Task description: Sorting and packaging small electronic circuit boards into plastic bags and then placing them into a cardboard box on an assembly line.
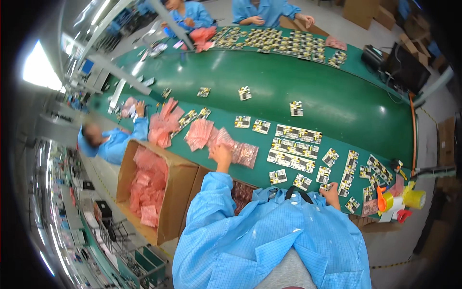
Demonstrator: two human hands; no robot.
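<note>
At the near edge of the green bench, my left hand (221,155) has its fingers curled onto a pink bubble-wrap bag (244,154) in a loose row of them. More pink bags (198,134) lie just to its left. My right hand (330,195) is at the bench edge on the right, its fingers closed on a small circuit board (325,187) that they partly cover. Around it lie other single boards, among them one circuit board (301,181) to the left. Three board strips (294,148) are stacked in rows between my hands.
A large cardboard box (166,212) of pink bags stands left of me. A green conveyor belt (269,72) carrying spaced boards runs beyond. Tape rolls (414,198) sit at the right end. A co-worker (115,139) works at left; two more are across, behind many boards (284,42).
</note>
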